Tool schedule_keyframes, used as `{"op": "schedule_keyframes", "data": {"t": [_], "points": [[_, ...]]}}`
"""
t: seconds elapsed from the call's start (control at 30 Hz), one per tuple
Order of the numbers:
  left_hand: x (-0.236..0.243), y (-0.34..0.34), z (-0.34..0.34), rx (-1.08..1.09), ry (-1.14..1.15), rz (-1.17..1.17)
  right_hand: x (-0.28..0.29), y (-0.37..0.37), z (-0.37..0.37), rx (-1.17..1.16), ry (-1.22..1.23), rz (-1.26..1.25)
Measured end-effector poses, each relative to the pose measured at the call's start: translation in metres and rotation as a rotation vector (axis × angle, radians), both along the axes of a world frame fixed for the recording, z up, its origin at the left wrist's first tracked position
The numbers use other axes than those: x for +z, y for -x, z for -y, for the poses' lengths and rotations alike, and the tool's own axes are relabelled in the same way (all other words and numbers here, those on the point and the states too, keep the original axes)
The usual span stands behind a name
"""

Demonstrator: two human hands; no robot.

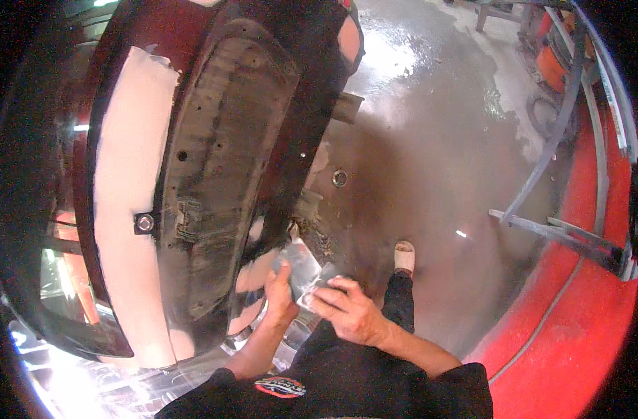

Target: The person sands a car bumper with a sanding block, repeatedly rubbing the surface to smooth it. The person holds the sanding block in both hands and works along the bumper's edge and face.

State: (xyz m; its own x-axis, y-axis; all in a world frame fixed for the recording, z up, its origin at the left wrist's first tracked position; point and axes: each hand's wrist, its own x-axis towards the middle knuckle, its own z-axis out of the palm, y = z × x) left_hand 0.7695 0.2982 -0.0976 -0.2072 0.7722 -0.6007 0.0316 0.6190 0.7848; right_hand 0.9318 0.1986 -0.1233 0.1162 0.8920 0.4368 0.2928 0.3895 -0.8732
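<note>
In front of my body, beside the car's rear corner, I hold a flat, shiny grey sheet with both hands. My left hand is closed on its left side, thumb on top. My right hand is closed with its fingers at the lower right edge. A crumpled greyish bit shows by those fingertips; I cannot tell if it is part of the sheet. The dark red car stands to the left. Pale filler covers a long strip of it, and smaller patches are next to my left hand.
A metal frame stands at the right, by a red surface with a cable lying on it. An orange round object is at the far right. The wet concrete floor has a small round fitting. My foot wears a light shoe.
</note>
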Motion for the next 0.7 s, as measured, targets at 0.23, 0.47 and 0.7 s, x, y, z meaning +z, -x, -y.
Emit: {"op": "schedule_keyframes", "data": {"t": [0.23, 0.47, 0.7], "points": [[0.018, 0.004, -0.004, -0.030, 0.152, 0.350, -0.024, -0.013, -0.005, -0.046, 0.056, 0.144], [0.040, 0.002, -0.013, -0.377, -0.181, -0.271, 0.009, -0.024, -0.031, -0.068, 0.162, 0.279], [0.046, 0.044, -0.055, 0.036, -0.239, -0.055, -0.005, -0.004, -0.032, 0.243, 0.422, 0.117]]}}
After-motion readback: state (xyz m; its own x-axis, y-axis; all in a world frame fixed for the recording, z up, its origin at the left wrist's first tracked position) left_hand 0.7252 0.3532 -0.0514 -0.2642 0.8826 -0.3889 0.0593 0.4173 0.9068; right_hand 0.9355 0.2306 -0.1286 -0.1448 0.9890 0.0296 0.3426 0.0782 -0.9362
